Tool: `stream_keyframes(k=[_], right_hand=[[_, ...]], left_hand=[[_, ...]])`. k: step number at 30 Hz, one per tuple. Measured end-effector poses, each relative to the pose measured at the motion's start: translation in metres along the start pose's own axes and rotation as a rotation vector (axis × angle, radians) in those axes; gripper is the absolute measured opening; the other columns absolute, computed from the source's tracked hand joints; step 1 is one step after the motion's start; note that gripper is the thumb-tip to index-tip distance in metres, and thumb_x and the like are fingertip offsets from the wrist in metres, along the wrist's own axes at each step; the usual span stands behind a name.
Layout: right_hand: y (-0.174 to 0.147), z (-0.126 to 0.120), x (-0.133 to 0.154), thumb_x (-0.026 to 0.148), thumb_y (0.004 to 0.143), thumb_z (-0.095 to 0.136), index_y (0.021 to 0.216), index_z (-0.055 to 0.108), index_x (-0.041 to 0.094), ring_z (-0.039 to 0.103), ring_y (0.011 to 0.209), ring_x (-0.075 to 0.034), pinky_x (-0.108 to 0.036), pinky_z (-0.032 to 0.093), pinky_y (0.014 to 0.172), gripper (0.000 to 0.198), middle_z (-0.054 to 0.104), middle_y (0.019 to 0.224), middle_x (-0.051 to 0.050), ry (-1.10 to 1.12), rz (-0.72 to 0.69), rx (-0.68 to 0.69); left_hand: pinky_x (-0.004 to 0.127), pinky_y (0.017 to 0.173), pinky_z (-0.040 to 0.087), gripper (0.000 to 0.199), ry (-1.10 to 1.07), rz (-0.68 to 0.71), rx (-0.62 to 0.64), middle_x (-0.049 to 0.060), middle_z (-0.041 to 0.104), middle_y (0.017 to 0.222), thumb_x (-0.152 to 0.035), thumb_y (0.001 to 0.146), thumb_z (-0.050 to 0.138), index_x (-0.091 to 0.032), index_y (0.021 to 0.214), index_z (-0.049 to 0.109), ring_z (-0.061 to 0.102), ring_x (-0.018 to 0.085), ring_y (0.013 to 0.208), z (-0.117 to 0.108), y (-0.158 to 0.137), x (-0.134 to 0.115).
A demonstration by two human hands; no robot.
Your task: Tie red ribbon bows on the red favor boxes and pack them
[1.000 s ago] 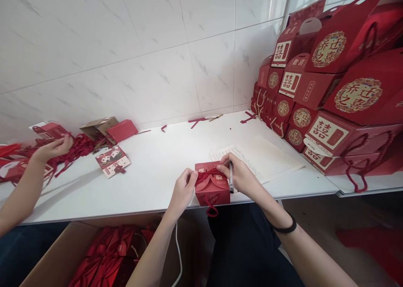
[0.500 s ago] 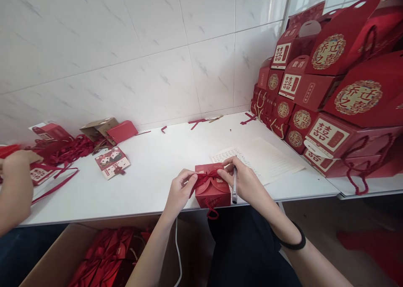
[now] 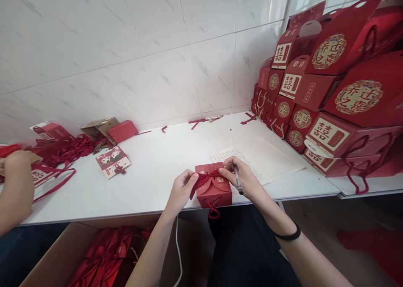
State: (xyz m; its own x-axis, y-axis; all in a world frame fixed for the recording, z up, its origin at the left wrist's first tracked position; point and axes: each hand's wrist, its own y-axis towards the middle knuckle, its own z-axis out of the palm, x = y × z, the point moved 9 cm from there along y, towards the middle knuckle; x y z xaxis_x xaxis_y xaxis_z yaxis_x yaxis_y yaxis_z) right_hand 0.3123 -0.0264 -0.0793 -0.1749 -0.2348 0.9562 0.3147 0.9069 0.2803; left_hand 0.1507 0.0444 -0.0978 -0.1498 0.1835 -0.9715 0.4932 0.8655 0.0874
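Observation:
A small red gift box (image 3: 217, 198) sits at the table's front edge, its curved flaps folded over the top. Across it runs a dark red ribbon (image 3: 208, 178), drawn together in the middle. My left hand (image 3: 181, 188) pinches the ribbon at the box's left side. On the right, my right hand (image 3: 241, 176) pinches the ribbon's other side between thumb and finger. A pen (image 3: 237, 180) is also tucked in that hand, slanting downward. From the box's front hangs a twisted red cord loop (image 3: 213, 211).
Handwritten paper sheets (image 3: 267, 161) lie behind the box. Stacked red gift boxes (image 3: 327, 90) fill the right side. A panda-printed card (image 3: 113, 162) lies to the left, near another person's hand (image 3: 19, 173) with ribbon. A carton (image 3: 50, 253) of red boxes stands below.
The pen in my right hand has tilted from nearly upright to slanting. The box has shifted very slightly right in view. The other person's hand and ribbon at left have moved a little.

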Motion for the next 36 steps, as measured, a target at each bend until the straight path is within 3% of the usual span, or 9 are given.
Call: stream_keyframes(k=[9,18,24,28,32,36], right_hand=[[-0.002,-0.001,0.0,0.058,0.073,0.06,0.073,0.041,0.021,0.034,0.05,-0.01,-0.024,0.027,0.047,0.042,0.038,0.06,0.005,0.074,0.032,0.0],[-0.005,-0.001,0.003,0.048,0.074,0.064,0.072,0.038,0.02,0.034,0.054,-0.009,-0.023,0.026,0.05,0.038,0.037,0.062,0.005,0.218,0.028,0.0],[-0.003,0.004,-0.015,0.046,0.066,0.071,0.071,0.029,0.022,0.031,0.051,-0.008,-0.021,0.026,0.047,0.048,0.037,0.061,0.007,0.415,0.117,-0.015],[-0.002,-0.002,-0.015,0.05,0.068,0.069,0.069,0.031,0.022,0.032,0.051,-0.009,-0.022,0.027,0.048,0.048,0.039,0.06,0.006,0.289,0.044,-0.06],[0.0,-0.007,-0.013,0.056,0.069,0.066,0.067,0.037,0.021,0.033,0.051,-0.01,-0.023,0.027,0.049,0.046,0.038,0.059,0.005,0.094,0.016,-0.073],[-0.001,-0.008,-0.014,0.057,0.069,0.066,0.068,0.038,0.02,0.032,0.053,-0.01,-0.024,0.026,0.051,0.046,0.038,0.06,0.005,0.078,0.035,-0.053]], left_hand=[[0.02,0.055,0.035,0.035,-0.12,-0.026,0.02,-0.004,0.046,0.062,-0.048,0.077,0.056,-0.017,0.063,0.045,0.041,0.008,0.058,0.004,0.004,0.011],[0.02,0.053,0.031,0.034,-0.157,-0.033,0.02,-0.005,0.038,0.059,-0.044,0.076,0.055,-0.017,0.06,0.04,0.034,0.007,0.055,0.007,0.004,0.011],[0.02,0.053,0.033,0.032,-0.153,-0.048,-0.022,-0.004,0.04,0.058,-0.044,0.071,0.055,-0.018,0.059,0.041,0.036,0.008,0.055,0.008,0.003,0.009],[0.02,0.053,0.031,0.034,-0.139,-0.052,-0.029,-0.005,0.038,0.057,-0.044,0.072,0.055,-0.018,0.058,0.038,0.035,0.007,0.054,0.007,0.005,0.013],[0.021,0.055,0.033,0.034,-0.119,-0.085,0.045,-0.005,0.043,0.059,-0.046,0.074,0.054,-0.017,0.06,0.043,0.039,0.009,0.056,0.01,0.005,0.018],[0.023,0.059,0.036,0.034,0.009,-0.031,0.052,-0.004,0.042,0.06,-0.045,0.075,0.054,-0.018,0.059,0.041,0.043,0.01,0.059,0.003,0.006,0.009]])
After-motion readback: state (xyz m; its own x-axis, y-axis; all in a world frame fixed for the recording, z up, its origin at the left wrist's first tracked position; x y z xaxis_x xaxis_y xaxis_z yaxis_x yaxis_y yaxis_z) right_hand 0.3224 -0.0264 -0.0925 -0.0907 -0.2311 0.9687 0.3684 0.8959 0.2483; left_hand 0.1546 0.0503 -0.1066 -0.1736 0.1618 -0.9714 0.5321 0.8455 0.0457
